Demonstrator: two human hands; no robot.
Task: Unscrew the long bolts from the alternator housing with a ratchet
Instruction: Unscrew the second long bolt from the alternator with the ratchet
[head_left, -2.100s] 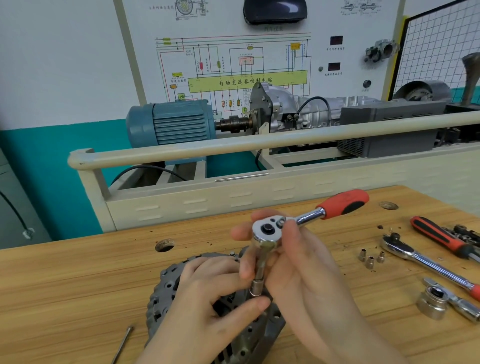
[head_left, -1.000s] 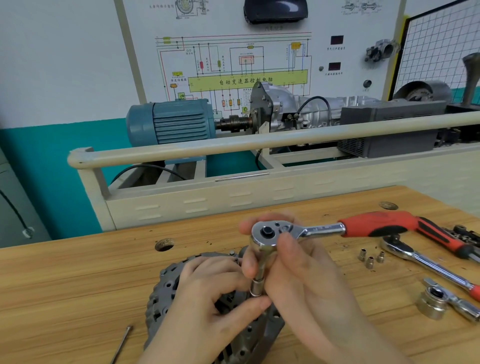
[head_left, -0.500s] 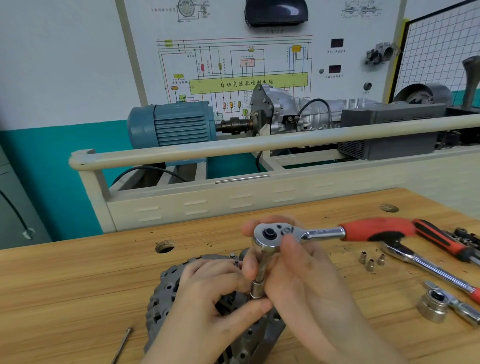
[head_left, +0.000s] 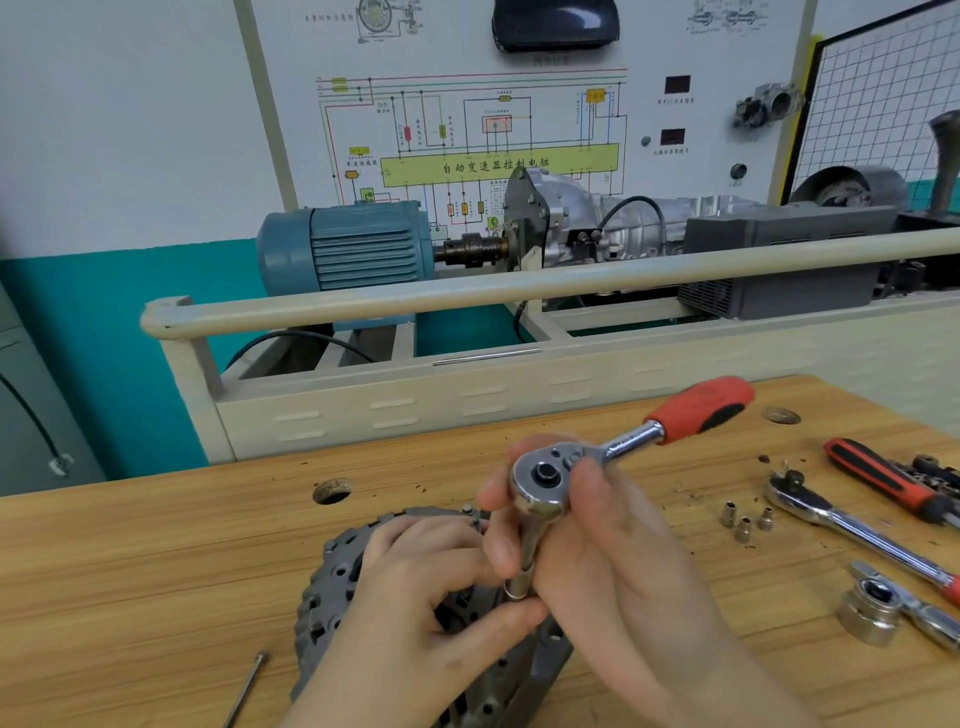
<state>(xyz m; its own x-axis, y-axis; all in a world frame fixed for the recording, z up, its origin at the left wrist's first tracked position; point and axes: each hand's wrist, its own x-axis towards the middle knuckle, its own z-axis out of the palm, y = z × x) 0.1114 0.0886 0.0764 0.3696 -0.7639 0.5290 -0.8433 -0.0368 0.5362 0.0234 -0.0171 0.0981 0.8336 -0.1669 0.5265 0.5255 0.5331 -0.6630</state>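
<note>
Wooden bench (head_left: 156, 571); hands (head_left: 613, 571) grip chrome ratchet (head_left: 540, 480), ribbed alternator (head_left: 332, 587).

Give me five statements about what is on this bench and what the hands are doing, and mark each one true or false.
1. The right hand grips the head of the ratchet. True.
2. The ratchet's red handle points down toward the person. False: it points up and to the right, away from the person.
3. The left hand rests on the alternator. True.
4. Three small sockets stand on the bench to the right of the hands. True.
5. The loose long bolt lies to the right of the alternator. False: it lies to its left, near the bottom edge of the picture.
</note>
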